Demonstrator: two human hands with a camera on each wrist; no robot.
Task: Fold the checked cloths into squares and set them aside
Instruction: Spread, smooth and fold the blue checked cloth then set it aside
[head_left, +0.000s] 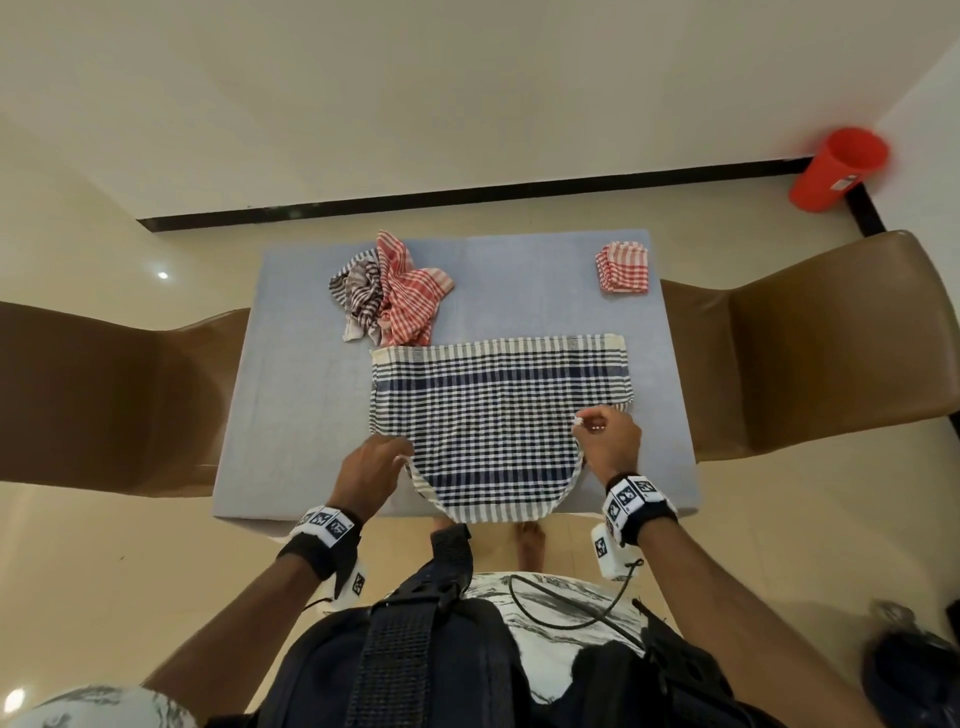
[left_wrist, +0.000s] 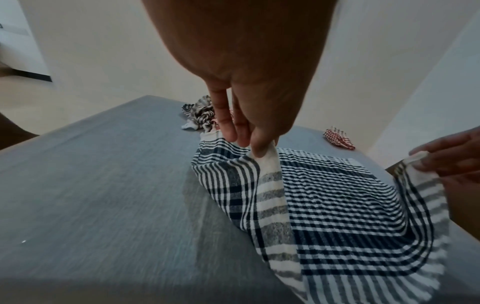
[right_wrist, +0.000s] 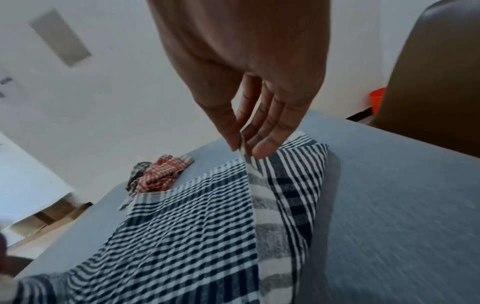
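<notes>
Just nearer than the crumpled cloths (head_left: 387, 291), both hands' fingers (left_wrist: 259, 146) pinch the blue checked cloth (head_left: 498, 415) by its near corners above the worktop (head_left: 291, 395).

Probably a home: brown chairs (head_left: 810, 332) flanking a grey-covered table (head_left: 291, 395)

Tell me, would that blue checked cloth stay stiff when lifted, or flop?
Probably flop: the blue checked cloth sags in a curve between the left hand and right hand. It likely weighs little, since fingertip pinches hold its corners up. It seems unlikely to slide, lying flat on the table.
</notes>
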